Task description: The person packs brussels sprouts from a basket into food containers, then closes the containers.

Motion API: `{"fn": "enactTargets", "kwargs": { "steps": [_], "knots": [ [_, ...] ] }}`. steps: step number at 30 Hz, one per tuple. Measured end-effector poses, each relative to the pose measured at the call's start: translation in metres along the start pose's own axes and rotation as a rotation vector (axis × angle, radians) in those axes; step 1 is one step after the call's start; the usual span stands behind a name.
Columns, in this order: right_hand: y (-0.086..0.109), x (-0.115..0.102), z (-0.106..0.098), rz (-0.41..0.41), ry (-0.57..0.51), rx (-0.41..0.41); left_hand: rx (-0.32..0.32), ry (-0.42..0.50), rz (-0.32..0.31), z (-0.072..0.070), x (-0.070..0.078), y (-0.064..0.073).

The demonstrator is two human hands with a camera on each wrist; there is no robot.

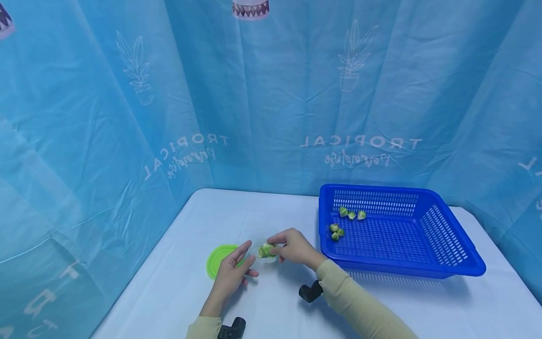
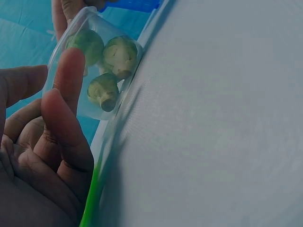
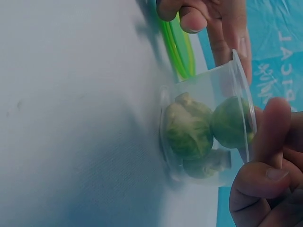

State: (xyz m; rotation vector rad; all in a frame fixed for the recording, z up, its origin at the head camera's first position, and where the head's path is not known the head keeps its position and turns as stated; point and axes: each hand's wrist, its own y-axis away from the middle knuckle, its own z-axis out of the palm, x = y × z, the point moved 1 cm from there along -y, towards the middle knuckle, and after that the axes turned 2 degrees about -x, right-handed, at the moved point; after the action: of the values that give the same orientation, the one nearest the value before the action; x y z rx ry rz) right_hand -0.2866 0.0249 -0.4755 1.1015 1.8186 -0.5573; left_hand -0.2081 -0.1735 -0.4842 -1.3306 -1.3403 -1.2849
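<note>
A clear tub (image 3: 206, 85) stands on the white counter (image 1: 169, 287), at 6 o'clock in the head view, with at least three sprouts (image 3: 189, 130) showing through its wall. The right hand (image 1: 295, 247) is at the tub's 3 o'clock side, thumb and fingers bent about the rim and the top sprout (image 3: 232, 123); I cannot tell whether they clamp it. The left hand (image 1: 230, 274), at about 8 o'clock from the tub, has its fingers loosely extended and spread, holding nothing; whether a fingertip touches the tub is unclear. The two hands are apart, on either side of it.

The green lid (image 1: 214, 262) lies flat at 9 o'clock from the tub, partly covered by the left hand. At 3 o'clock from the tub sits the blue basket (image 1: 423, 270), holding six more sprouts: a row of three (image 1: 352, 215) at its 10 o'clock and a cluster of three (image 1: 337, 232) at its 9 o'clock. Beige sleeves (image 1: 360, 299) cover both arms. A blue curtain (image 1: 271, 94) hangs at 12 o'clock.
</note>
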Motion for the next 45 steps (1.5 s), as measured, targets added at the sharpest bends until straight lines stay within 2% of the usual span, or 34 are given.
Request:
{"fn": "enactTargets", "kwargs": {
  "steps": [15,22,31,39,45],
  "knots": [
    [-0.001,0.004,0.0,0.021,0.002,0.029,-0.001,0.007,0.006,0.0,0.0,0.0],
    [-0.001,0.003,0.001,-0.001,-0.015,0.025,0.001,-0.003,0.001,0.0,-0.001,-0.001],
    [0.009,-0.013,-0.002,-0.024,0.006,0.021,0.009,-0.035,-0.001,0.001,-0.001,-0.001],
    [0.02,-0.029,-0.014,-0.112,0.01,0.002,0.01,-0.033,-0.002,0.0,-0.002,-0.002],
    [0.028,-0.036,-0.025,-0.122,-0.018,0.007,0.014,-0.036,-0.004,0.001,-0.002,-0.001]
  ]
}}
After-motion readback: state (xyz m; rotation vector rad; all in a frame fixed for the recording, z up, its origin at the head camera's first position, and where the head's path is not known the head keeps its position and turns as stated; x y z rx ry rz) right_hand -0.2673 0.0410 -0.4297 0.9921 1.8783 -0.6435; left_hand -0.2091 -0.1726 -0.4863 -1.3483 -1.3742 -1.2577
